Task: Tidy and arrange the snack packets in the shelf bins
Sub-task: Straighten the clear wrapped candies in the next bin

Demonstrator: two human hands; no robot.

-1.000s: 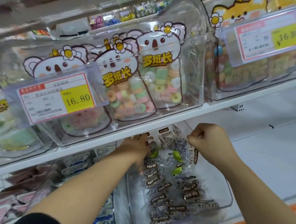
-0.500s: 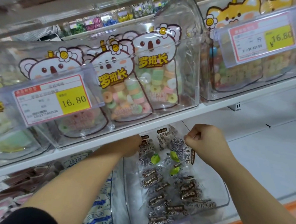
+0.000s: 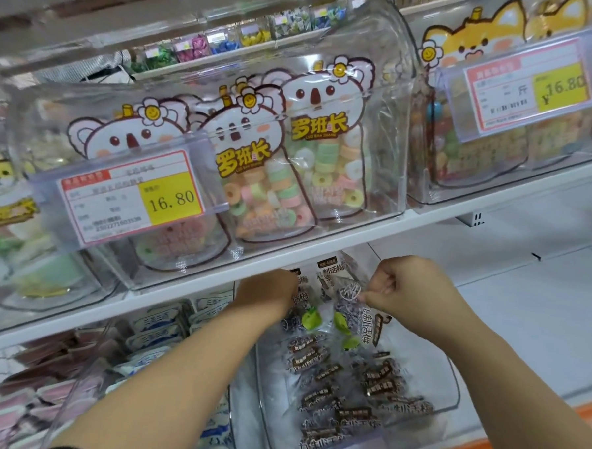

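Hands reach into the clear bin (image 3: pixel 452 390) below the shelf edge (image 3: pixel 320 256). The right hand (image 3: pixel 417 296) pinches the top of an upright packet (image 3: pixel 368 327) at the bin's back. The left hand (image 3: pixel 266 300) meets the neighbouring packets, its fingers apparently hidden, so whether it grips anything cannot be told. Risk: the thin pinch slips and the packet topples onto the flat packets (image 3: pixel 330 397) in front.

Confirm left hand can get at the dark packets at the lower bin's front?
Probably yes: the left hand is inside the open-topped bin, and the dark packets lie uncovered nearer the person.
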